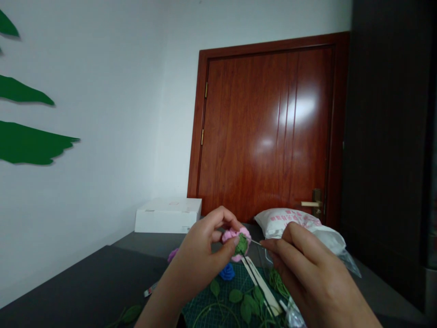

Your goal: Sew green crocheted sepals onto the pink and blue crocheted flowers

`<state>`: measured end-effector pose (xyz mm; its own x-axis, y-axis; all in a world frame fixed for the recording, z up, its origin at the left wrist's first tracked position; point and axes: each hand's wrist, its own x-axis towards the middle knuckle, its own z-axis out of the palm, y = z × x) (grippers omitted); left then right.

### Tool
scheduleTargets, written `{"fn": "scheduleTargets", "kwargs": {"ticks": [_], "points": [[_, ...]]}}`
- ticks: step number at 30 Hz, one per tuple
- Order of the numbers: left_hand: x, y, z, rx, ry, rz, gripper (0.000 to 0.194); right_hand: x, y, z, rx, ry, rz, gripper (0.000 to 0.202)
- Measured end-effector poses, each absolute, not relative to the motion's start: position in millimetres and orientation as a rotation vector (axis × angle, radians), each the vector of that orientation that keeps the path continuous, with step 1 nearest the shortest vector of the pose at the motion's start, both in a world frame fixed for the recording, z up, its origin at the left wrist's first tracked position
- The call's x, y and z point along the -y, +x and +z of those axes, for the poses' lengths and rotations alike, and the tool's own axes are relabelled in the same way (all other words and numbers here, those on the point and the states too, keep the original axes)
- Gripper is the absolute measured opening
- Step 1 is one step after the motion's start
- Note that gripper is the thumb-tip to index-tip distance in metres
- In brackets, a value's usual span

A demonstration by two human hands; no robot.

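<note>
My left hand [218, 241] pinches a pink yarn flower [231, 234] between thumb and fingers. The flower's green base [242, 245] faces me, and a dark, thin stem [253, 275] runs down from it. Closed in a pinch, my right hand [303, 259] grips a thin, pale needle [256, 243] whose far end meets the flower's right side. Whether its tip is inside the yarn, I cannot tell. Below my hands lie a blue flower [227, 272] and several green leaves [248, 306]. A purple flower [172, 254] shows partly behind my left wrist.
A green cutting mat [205, 298] lies on the dark table [78, 278], with pale strips [264, 289] and green cord [278, 283] on it. Farther back are a white box [167, 216] and a white bag [290, 219]. A brown door [252, 136] stands beyond.
</note>
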<state>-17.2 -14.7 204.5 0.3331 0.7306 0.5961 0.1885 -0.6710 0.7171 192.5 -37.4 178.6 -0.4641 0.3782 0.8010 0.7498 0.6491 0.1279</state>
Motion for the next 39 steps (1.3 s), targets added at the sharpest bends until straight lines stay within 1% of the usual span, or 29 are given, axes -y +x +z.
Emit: {"fn": "scheduleTargets", "kwargs": {"ticks": [7,10,14,24,28,33,39], "points": [[12.3,-15.2,197.6,-0.827,2.134,1.383,0.016,35.0,198.6,174.7,2.089,-0.913,-0.596,0.018],[10.4,-15.8,197.0,-0.796,2.125,1.371,0.019,32.1,201.3,174.3,2.067,-0.873,-0.584,0.020],[9.5,-19.2,198.6,-0.736,2.102,1.343,0.019,28.3,204.8,176.7,2.027,-0.794,-0.560,0.021],[10.4,-23.3,198.7,-0.695,2.113,1.329,0.019,30.4,198.3,177.9,2.037,-0.771,-0.536,0.019],[11.8,-25.9,198.9,-0.639,2.103,1.257,0.020,18.3,203.3,184.6,2.013,-0.664,-0.448,0.019],[12.7,-30.1,198.0,-0.547,2.081,1.138,0.020,6.2,205.6,187.9,1.933,-0.652,-0.296,0.024],[10.6,-30.8,196.3,-0.503,2.032,1.087,0.019,5.0,203.7,185.8,1.896,-0.656,-0.265,0.027]]}}
